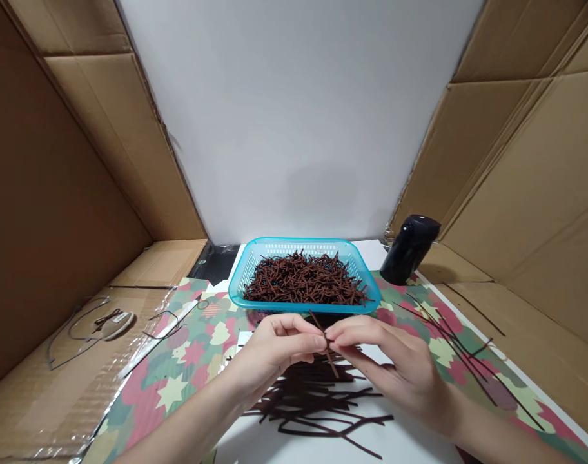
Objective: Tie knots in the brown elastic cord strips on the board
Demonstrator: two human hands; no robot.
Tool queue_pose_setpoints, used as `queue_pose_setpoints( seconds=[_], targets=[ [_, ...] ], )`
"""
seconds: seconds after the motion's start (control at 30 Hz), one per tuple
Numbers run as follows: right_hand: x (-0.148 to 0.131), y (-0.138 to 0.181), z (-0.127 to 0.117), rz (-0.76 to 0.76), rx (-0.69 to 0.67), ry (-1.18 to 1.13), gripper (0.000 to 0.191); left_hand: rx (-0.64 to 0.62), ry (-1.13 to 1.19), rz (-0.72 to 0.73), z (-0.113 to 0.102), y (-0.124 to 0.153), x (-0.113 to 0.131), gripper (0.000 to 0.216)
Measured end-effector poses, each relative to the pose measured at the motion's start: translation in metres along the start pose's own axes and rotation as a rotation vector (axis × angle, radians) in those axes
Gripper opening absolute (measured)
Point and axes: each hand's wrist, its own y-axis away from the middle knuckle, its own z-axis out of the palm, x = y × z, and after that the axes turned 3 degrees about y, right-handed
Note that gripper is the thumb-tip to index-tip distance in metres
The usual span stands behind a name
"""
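Both hands meet just in front of the blue basket, over a pile of dark brown cords [313, 403]. My left hand [274, 351] is closed in a pinch on a thin brown cord [333, 368]. Fingertips of my right hand [395, 364] pinch the same spot from the other side. One end of the cord sticks up towards the basket and the other slants down over the pile. Where the fingers meet, the detail is too small to make out. The blue plastic basket [303, 308] holds a heap of short, knotted-looking brown pieces [306, 278].
At the back right stands a black cylindrical container [409, 251]. Loose cords [461, 348] lie on the right of the patterned sheet [187, 386]. A round beige object [120, 325] and a white strip [153, 341] lie left. Cardboard walls [530, 193] flank both sides.
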Motion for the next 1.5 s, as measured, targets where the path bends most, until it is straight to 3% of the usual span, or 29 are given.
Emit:
queue_pose_setpoints(
  seconds=[0.17, 0.47, 0.63, 0.87, 1.23, 1.37, 1.5],
  targets=[
    [0.004, -0.002, -0.008, -0.006, -0.118, 0.024, 0.024, -0.07, -0.196, 0.06, -0.005, -0.003, 0.003, 0.017],
    [-0.009, -0.01, -0.014, 0.34, -0.323, -0.253, 0.017, -0.316, -0.736, 0.225, 0.0, 0.017, 0.021, 0.013],
    [-0.015, -0.01, -0.012, 0.567, -0.313, -0.62, 0.018, -0.382, -0.491, 0.147, 0.003, 0.017, 0.017, 0.011],
    [-0.013, -0.013, -0.006, 0.681, -0.282, -1.074, 0.028, -0.38, -0.263, 0.066, -0.001, 0.013, 0.008, 0.005],
    [-0.002, -0.007, 0.002, 0.666, -0.273, -1.224, 0.04, -0.499, 0.061, 0.057, 0.0, 0.007, -0.004, 0.01],
    [-0.001, -0.01, 0.004, 0.718, -0.215, -1.167, 0.04, -0.342, -0.085, 0.19, -0.007, 0.001, -0.001, 0.016],
    [-0.003, -0.014, -0.001, 0.715, -0.189, -1.011, 0.039, -0.184, -0.042, 0.362, -0.014, -0.008, 0.005, 0.029]
  ],
)
